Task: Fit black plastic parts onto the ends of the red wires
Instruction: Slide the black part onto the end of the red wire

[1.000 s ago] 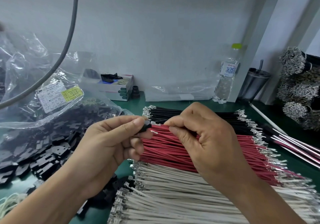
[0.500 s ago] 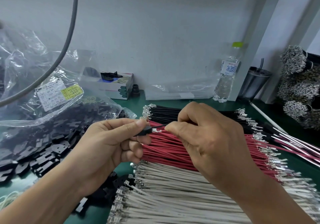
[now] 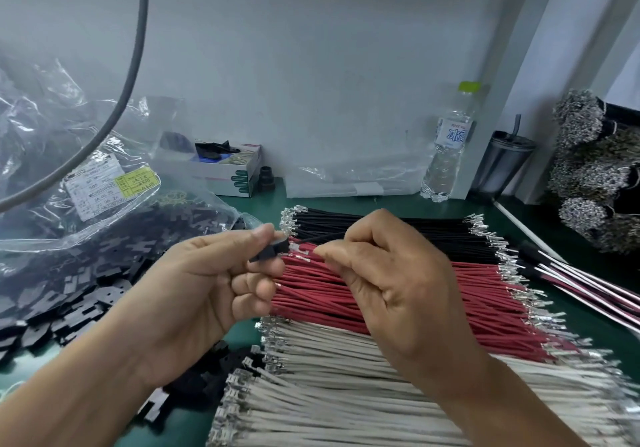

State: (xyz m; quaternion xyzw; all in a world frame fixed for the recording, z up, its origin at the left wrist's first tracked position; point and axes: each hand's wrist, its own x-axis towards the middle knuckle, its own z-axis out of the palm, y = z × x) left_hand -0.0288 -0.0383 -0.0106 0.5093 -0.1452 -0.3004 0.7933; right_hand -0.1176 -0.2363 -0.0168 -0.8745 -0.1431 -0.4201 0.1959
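The left hand [image 3: 207, 284] pinches a small black plastic part [image 3: 268, 252] between thumb and forefinger, its other fingers curled under, just above the left ends of the red wires [image 3: 398, 294]. The right hand [image 3: 391, 273] pinches a thin wire [image 3: 320, 237] between thumb and forefinger; the stretch that shows looks black rather than red, though it runs across the black wires [image 3: 381, 225] behind the red bundle and its colour is hard to be sure of. A second ago the part sat right against the right fingertips with the wire's metal end pointing at it; half a second ago the two were joined by a short dark length of wire. Now the hands have drawn further apart, more wire shows between them, and the part has tilted to lie more edge-on. That reads as a terminal seated in the part and being tugged to check its hold, or pulled free for another try; which of the two cannot be told. A loose red wire's metal terminal [image 3: 296, 248] lies just beside the part, on top of the red bundle, perhaps the next one to fit. The white wires [image 3: 346, 377] lie in front of the red bundle, and the clear bag of black parts [image 3: 114, 235] lies to its left.
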